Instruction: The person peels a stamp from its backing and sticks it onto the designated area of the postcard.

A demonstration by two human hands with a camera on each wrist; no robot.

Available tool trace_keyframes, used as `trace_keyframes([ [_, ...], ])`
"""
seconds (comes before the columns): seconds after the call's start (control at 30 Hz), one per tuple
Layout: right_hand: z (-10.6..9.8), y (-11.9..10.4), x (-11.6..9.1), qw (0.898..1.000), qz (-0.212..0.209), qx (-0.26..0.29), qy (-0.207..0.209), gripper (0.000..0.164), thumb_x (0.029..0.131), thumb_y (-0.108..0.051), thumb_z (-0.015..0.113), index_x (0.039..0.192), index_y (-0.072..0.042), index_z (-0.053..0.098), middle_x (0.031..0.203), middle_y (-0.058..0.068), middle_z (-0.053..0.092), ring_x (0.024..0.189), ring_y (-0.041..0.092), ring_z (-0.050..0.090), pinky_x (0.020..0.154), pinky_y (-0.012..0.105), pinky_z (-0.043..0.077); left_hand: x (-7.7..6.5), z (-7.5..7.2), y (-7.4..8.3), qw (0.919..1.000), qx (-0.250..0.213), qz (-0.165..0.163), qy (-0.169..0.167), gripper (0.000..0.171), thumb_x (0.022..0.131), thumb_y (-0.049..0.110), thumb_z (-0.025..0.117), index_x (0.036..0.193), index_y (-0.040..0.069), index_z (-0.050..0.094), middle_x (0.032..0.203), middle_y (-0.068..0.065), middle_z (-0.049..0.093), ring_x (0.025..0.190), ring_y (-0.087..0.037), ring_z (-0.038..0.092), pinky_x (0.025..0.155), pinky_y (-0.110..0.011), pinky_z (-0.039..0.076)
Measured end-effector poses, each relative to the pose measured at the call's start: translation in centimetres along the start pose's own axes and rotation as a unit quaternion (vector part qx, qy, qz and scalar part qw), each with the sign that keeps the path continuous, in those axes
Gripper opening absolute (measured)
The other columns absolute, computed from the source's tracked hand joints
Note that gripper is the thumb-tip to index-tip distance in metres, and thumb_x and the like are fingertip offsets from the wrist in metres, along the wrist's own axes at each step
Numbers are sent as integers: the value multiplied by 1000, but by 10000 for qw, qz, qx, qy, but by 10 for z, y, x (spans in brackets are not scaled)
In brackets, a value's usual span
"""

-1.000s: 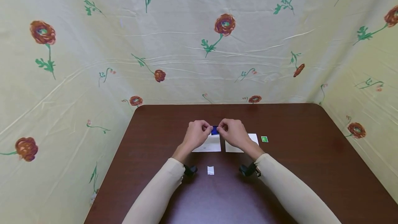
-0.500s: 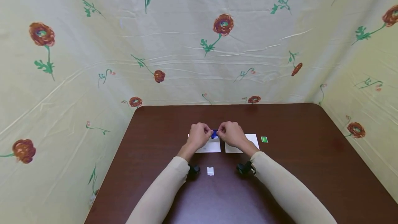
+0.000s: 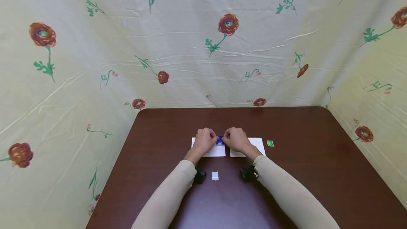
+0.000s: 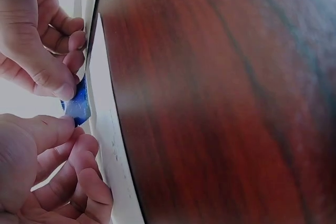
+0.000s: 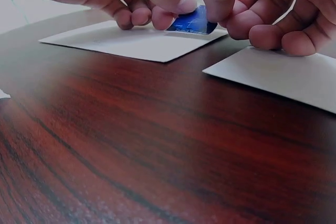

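A small blue stamp is stretched between my two hands, over the upper right corner of the left white envelope. My left hand pinches the stamp's left edge between thumb and finger. At the opposite edge, my right hand pinches it the same way. The right wrist view shows fine print along the stamp's lower edge, close to the envelope; whether they touch, I cannot tell. My right forearm crosses a second white envelope, and the right hand's curled fingers are near its edge.
To the right of the envelopes lies a small green stamp with a white border. A small whitish piece lies nearer me, between my wrists. The dark brown table meets a flower-printed cloth at its back and sides.
Both hands have come slightly nearer to me, bringing the blue stamp down over the left envelope's top right corner. The pinch of each hand looks the same.
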State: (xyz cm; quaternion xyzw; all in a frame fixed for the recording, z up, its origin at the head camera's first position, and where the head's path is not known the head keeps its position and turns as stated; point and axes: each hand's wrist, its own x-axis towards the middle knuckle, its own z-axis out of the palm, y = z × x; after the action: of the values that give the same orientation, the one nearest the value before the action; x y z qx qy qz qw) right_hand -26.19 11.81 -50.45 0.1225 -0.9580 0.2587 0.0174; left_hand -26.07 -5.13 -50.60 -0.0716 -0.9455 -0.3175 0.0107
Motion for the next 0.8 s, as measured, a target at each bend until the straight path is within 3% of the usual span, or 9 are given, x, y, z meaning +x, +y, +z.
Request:
trace_keyframes([
  [0.8,8,6,-8,9999,-47,-108,24,19,85,-24,73,67,-19,68,62,-7,61,63,15,56,60,32,46,-9,13,1,9998,108,-4,182,14,90,20,74,78,13,77,72,2,66,65,-15,60,58,-27,49],
])
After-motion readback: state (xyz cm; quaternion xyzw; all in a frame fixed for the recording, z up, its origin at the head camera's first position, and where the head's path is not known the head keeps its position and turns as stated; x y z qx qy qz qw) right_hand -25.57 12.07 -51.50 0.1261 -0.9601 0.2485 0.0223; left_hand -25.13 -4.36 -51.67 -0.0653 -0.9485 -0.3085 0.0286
